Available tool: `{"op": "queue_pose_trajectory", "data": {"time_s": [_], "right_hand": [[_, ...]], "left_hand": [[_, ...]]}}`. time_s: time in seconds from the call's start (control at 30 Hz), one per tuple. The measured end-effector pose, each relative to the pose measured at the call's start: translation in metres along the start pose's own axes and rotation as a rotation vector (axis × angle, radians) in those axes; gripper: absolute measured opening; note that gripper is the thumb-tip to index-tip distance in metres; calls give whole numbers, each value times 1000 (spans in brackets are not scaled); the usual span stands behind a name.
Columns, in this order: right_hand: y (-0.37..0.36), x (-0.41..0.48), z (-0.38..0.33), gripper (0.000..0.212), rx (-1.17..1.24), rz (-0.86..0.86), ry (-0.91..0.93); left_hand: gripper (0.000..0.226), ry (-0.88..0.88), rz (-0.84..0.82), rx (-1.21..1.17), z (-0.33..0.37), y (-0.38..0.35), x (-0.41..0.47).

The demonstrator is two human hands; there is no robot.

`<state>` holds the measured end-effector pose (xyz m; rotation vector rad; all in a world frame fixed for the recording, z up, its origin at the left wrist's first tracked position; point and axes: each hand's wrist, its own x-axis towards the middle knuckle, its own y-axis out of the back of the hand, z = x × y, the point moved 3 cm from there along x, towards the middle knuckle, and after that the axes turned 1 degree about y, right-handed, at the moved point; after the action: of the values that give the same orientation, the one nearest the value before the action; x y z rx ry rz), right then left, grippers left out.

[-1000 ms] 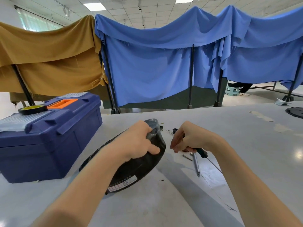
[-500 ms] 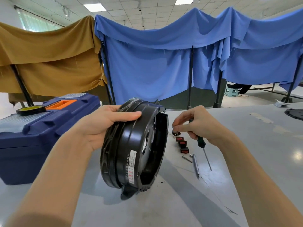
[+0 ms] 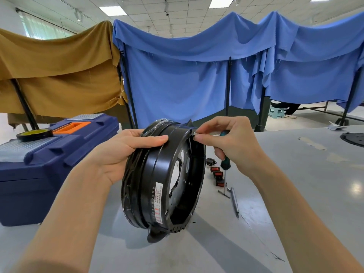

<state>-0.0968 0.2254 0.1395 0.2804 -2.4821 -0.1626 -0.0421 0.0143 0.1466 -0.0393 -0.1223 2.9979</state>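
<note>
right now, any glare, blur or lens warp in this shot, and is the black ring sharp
Head view: the black ring, its label and the screwdriver are sharp, no motion blur. Head view: ceiling panels leave a glare spot on the table far right. Head view: the wide lens tilts the curtain poles outward.

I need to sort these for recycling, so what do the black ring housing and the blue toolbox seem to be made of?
Black ring housing: probably painted sheet metal, glossy, from its thin pressed ridges and sharp highlights; plastic cannot be ruled out. Blue toolbox: moulded plastic, satin finish, with rounded ribs.
</note>
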Motion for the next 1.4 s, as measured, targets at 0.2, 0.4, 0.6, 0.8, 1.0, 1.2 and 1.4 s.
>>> {"op": "queue_pose_trajectory", "data": {"time_s": [0.2, 0.4, 0.6, 0.8, 1.0, 1.2, 1.4], "right_hand": [[-7, -3, -6, 7, -6, 42, 11], [-8, -3, -6, 8, -34, 83, -8], [-10, -3, -4, 15, -19, 141, -29], [-10, -3, -3, 18, -9, 145, -39], [-10, -3, -1, 19, -13, 176, -28], [-13, -3, 1, 21, -59, 213, 1], [-4, 1, 3, 24, -165, 243, -19]], "left_hand": [[17, -13, -18, 4, 0, -3, 0], [18, -4, -33, 6, 0, -4, 0], [20, 1, -26, 10, 0, -5, 3], [22, 16, -30, 10, 0, -4, 4], [22, 13, -33, 8, 0, -5, 4], [23, 3, -44, 15, 0, -4, 4], [22, 7, -57, 22, -1, -3, 1]]}}
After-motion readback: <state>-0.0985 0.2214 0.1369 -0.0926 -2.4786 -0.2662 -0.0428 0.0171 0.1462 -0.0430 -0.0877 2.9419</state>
